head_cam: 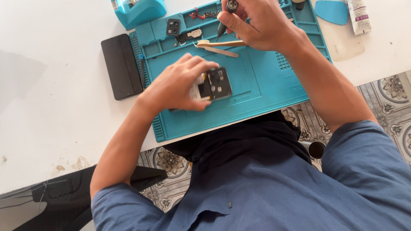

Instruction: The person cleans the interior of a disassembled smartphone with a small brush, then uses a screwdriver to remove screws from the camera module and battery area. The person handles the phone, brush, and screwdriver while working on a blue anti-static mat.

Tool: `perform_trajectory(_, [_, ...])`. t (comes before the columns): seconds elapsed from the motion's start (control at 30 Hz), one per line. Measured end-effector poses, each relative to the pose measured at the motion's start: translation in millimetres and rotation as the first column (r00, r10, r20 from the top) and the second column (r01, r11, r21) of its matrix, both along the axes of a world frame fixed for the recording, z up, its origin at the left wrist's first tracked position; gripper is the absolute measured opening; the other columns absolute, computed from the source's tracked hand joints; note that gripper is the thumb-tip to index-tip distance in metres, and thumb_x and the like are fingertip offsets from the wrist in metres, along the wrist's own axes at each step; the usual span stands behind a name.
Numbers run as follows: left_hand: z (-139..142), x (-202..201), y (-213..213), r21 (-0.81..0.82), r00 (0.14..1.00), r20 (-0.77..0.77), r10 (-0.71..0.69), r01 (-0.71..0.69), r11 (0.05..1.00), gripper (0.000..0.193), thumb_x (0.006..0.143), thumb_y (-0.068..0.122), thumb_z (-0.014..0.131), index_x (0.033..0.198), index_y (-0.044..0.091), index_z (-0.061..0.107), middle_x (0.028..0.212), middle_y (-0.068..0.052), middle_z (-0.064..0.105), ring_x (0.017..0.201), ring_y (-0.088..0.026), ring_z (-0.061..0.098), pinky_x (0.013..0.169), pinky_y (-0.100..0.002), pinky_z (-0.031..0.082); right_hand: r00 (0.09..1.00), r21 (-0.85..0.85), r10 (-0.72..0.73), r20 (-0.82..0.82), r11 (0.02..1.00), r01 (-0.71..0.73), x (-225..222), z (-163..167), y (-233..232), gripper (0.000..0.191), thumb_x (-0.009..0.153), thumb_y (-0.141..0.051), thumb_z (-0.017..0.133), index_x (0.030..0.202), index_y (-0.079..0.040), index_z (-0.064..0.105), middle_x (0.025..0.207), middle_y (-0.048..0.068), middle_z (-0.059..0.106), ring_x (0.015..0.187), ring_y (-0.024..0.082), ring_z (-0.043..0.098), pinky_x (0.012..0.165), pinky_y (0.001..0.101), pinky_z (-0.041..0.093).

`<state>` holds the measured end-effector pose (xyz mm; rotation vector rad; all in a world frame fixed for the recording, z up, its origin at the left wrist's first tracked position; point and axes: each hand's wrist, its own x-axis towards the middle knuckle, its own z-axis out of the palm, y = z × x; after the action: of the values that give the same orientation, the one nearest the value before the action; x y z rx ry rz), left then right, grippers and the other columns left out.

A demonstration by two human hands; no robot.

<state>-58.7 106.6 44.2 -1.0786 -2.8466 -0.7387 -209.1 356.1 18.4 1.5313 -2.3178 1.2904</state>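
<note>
White tube [358, 16] lies top right; left hand [175, 85] holds opened phone [213, 84].

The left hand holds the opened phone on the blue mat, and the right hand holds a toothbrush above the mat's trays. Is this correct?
Not quite. In the head view the right hand holds a dark screwdriver, not the toothbrush, which lies on the blue mat. The left hand does hold the opened phone.

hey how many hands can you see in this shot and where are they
2. The left hand rests over the opened phone on the blue work mat. The right hand holds a screwdriver at the mat's upper edge. No other person's hands show.
</note>
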Motion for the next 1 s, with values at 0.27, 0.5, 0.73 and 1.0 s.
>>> perform_trajectory(0.27, [-14.9, -11.4, -13.2, 0.142, 1.000, 0.011, 0.025, -0.026, 0.990, 0.068, 0.074, 0.028, 0.089, 0.134, 0.008, 0.062, 0.128, -0.008, 0.065, 0.117, -0.030, 0.055, 0.106, -0.043, 0.049, 0.983, 0.045, 0.008, -0.181, 0.999, 0.000, 5.7, 3.0, -8.1, 0.035, 0.119, -0.033, 0.065, 0.106, -0.001, 0.060, 0.075, 0.007, 0.062, 0.066, 0.016, 0.062, 0.060, 0.0286, 0.047])
perform_trajectory(0.5, [-18.4, -12.4, -15.5, 0.126, 1.000, -0.018, 0.010, -0.007, 0.992, 0.056, 0.076, 0.032, 0.090, 0.122, 0.007, 0.069, 0.124, -0.006, 0.065, 0.113, -0.029, 0.055, 0.104, -0.043, 0.050, 0.990, 0.154, 0.030, -0.139, 0.988, -0.008, 12.0, 8.6, -16.6, 0.031, 0.115, -0.032, 0.064, 0.109, -0.002, 0.058, 0.065, 0.007, 0.061, 0.053, 0.017, 0.059, 0.049, 0.0302, 0.042])
perform_trajectory(0.73, [-19.9, -12.1, -18.9, 0.112, 1.000, -0.012, 0.026, -0.025, 0.993, 0.055, 0.074, 0.033, 0.090, 0.118, 0.006, 0.072, 0.122, -0.007, 0.064, 0.110, -0.030, 0.055, 0.102, -0.043, 0.050, 0.992, 0.204, 0.028, -0.125, 0.979, -0.002, 14.8, 12.0, -20.1, 0.031, 0.113, -0.033, 0.063, 0.108, -0.003, 0.058, 0.060, 0.008, 0.058, 0.049, 0.019, 0.057, 0.047, 0.0325, 0.040])
perform_trajectory(1.0, [-18.8, -11.6, -19.4, 0.115, 1.000, -0.019, 0.018, -0.015, 0.993, 0.056, 0.074, 0.035, 0.090, 0.119, 0.006, 0.071, 0.123, -0.007, 0.063, 0.113, -0.030, 0.055, 0.103, -0.044, 0.049, 0.996, 0.234, 0.040, -0.081, 0.972, -0.020, 18.7, 24.1, -15.7, 0.023, 0.104, -0.024, 0.071, 0.099, -0.003, 0.062, 0.064, 0.008, 0.065, 0.054, 0.019, 0.065, 0.052, 0.0302, 0.049])
